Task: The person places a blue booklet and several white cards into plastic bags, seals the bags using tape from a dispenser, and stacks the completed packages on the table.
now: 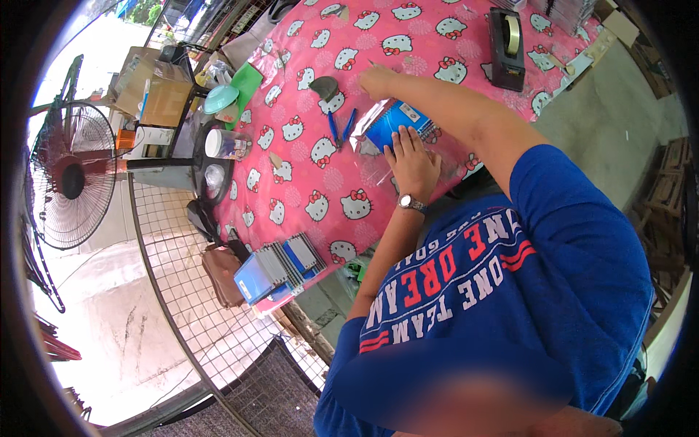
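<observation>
Left hand [413, 162] presses the blue notebook [393, 124]; right hand [378, 80] just beyond.

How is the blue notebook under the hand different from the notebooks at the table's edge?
The blue notebook is alone and lies flat; the edge notebooks are many, packed in a row. The blue notebook sits by a clear bag under the left hand; no hand touches the edge notebooks. Both show blue covers.

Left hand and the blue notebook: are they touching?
Touching. The head view shows the left hand lying flat on the lower part of the blue notebook, its fingers overlapping the cover.
</observation>
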### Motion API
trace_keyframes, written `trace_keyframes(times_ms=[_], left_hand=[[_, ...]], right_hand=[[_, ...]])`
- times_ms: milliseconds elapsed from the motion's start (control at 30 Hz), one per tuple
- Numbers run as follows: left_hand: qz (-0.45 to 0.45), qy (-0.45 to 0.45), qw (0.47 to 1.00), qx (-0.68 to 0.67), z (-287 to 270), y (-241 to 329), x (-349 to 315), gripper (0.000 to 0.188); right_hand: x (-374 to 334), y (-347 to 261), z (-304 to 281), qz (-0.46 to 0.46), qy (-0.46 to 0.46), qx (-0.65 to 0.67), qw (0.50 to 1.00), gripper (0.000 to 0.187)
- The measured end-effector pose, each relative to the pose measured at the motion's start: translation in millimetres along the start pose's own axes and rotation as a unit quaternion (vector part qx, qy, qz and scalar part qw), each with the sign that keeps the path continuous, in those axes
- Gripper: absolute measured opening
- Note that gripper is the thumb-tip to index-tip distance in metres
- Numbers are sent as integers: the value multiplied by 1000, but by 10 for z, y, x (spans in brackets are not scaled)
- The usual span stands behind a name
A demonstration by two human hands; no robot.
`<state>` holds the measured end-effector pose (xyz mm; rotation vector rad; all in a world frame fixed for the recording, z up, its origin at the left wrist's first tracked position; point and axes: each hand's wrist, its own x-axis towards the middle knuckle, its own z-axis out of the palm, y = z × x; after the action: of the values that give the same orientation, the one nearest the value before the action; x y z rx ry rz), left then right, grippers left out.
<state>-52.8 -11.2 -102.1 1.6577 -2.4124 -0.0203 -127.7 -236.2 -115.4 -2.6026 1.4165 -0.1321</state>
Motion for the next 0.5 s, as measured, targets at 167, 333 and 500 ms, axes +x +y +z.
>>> trace_keyframes(times_ms=[167,333,500], left_hand=[[-9,7,1000,4,10,-67,-42,72],[18,-20,999,-27,-88,57,42,61],[28,21,999,-14,-48,-5,-14,59]], right_hand=[[104,-293,81,54,47,20,997,25],[419,-747,219,-57,-82,87,991,24],[320,-961,185,-25,-31,98,994,21]])
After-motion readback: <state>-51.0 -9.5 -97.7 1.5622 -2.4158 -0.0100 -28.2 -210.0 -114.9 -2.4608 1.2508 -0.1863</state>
